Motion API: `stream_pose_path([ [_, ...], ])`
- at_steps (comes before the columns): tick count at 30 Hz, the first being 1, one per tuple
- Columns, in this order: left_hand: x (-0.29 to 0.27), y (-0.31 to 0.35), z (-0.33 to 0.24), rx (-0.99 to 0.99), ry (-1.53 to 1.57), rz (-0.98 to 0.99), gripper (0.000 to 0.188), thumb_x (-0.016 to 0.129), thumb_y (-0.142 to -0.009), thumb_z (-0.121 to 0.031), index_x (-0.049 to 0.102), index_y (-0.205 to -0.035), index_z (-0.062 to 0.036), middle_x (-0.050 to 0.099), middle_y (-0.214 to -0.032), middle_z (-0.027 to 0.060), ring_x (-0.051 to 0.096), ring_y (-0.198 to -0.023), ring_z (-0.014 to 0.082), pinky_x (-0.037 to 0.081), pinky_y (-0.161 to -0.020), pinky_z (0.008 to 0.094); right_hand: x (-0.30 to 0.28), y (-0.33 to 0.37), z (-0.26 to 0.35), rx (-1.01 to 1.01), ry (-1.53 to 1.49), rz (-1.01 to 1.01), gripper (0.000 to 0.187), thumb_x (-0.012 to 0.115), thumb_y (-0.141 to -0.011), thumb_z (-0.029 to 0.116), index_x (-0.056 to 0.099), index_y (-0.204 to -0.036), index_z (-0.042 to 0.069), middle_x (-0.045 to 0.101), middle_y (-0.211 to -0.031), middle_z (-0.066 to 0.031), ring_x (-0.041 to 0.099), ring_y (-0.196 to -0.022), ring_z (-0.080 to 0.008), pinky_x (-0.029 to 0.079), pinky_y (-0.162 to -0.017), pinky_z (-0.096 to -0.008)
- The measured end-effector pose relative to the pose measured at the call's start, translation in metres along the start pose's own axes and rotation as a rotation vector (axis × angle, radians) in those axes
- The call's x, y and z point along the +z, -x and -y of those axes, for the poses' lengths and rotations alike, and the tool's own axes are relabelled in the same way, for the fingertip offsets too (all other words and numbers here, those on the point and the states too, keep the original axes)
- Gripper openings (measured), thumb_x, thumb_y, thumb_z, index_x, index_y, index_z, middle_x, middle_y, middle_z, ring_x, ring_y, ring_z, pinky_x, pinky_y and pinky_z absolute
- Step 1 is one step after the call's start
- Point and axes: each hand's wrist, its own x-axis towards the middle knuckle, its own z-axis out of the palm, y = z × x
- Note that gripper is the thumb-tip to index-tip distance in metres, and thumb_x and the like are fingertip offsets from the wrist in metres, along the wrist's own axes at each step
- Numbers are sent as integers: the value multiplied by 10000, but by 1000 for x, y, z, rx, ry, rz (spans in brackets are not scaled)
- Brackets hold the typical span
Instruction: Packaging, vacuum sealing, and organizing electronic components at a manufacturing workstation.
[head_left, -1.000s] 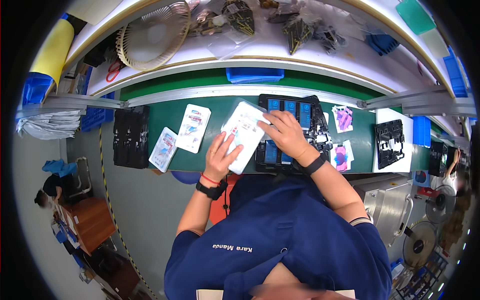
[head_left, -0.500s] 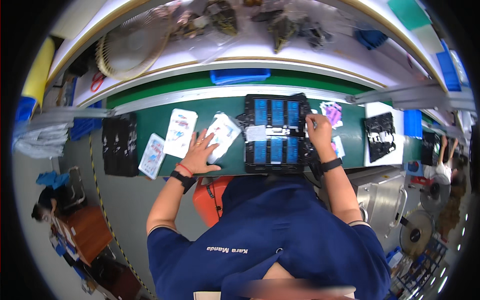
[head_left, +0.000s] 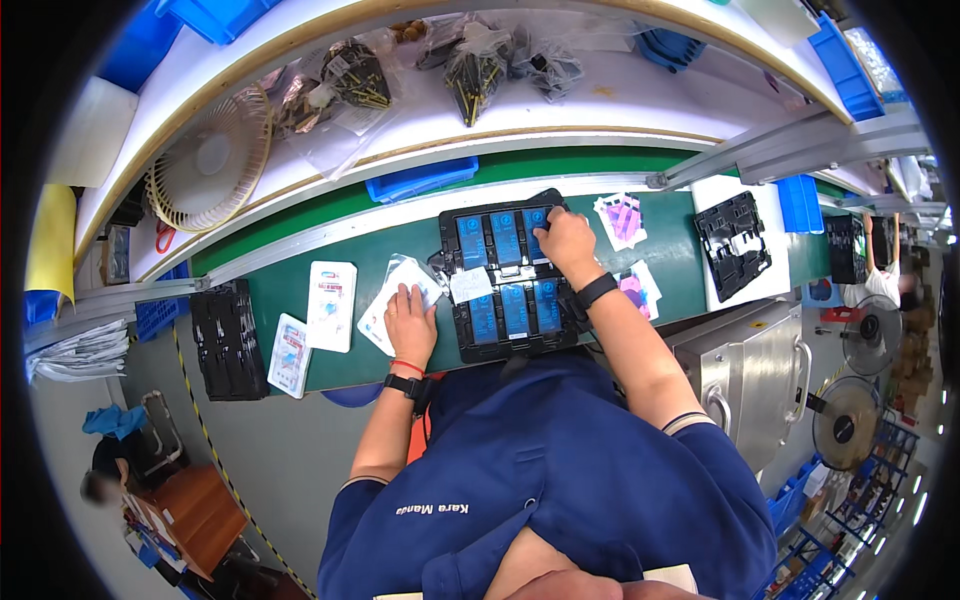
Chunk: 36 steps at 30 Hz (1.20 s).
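Note:
A black tray (head_left: 515, 272) with several blue rectangular panels (head_left: 505, 236) in two rows lies on the green bench in front of me. A small white paper (head_left: 469, 285) rests on its left part. My right hand (head_left: 568, 245) is over the tray's upper right corner, its fingers curled down at the end panel of the far row; whatever they pinch is hidden. My left hand (head_left: 410, 325) lies with its fingers stretched out on overlapping white packets (head_left: 375, 318) just left of the tray. Two more white printed packets (head_left: 331, 306) lie further left.
Stacked black trays (head_left: 228, 340) stand at the bench's left end. Pink and purple cards (head_left: 625, 218) lie right of the tray. Beyond them are another black tray (head_left: 733, 245) on a white sheet and a blue bin (head_left: 800, 205). A shelf (head_left: 560, 140) with bagged parts overhangs the back.
My right hand has moved from the tray's right edge onto its far right panel. My left hand has shifted onto the packets nearest the tray, its fingers less spread. The whole view has turned slightly.

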Motion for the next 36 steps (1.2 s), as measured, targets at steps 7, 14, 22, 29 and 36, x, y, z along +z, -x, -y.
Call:
stream_pose_path([
  [7,-5,-1,5,-3,57,29,498,682,-691,-205,539,-1128,-16,479,-1193,189,444,-1054,336,365,-869,426,10,7,29,-56,247,-160,425,708,-680,332,568,-938,25,597,-939,-120,503,-981,-285,407,-832,-391],
  [14,-4,1,4,10,49,-10,491,694,-684,-189,543,-1125,-33,492,-1179,178,458,-1024,339,377,-844,416,11,-14,38,85,194,-65,414,710,-689,286,551,-946,3,596,-972,-137,483,-1018,-297,381,-844,-402],
  [22,-31,-13,-1,-131,408,-107,488,681,-716,-210,537,-1140,-17,447,-1223,185,473,-1017,337,413,-837,386,-1,-27,3,148,-179,52,316,736,-672,263,642,-907,73,651,-915,-126,610,-901,-271,407,-825,-415],
  [29,-96,-52,-68,-209,1508,476,222,624,-815,-123,599,-1015,-31,622,-897,40,539,-718,83,434,-597,205,-71,45,58,-360,-959,454,154,708,-724,70,637,-840,-2,633,-719,-25,547,-644,-60,438,-582,-224],
  [36,-108,-50,-97,-522,1815,274,126,577,-854,-83,608,-949,-6,644,-852,66,601,-708,112,512,-581,239,-66,92,59,-235,-1027,-70,180,668,-769,80,620,-922,-1,639,-754,-49,584,-698,-80,458,-598,-218],
])
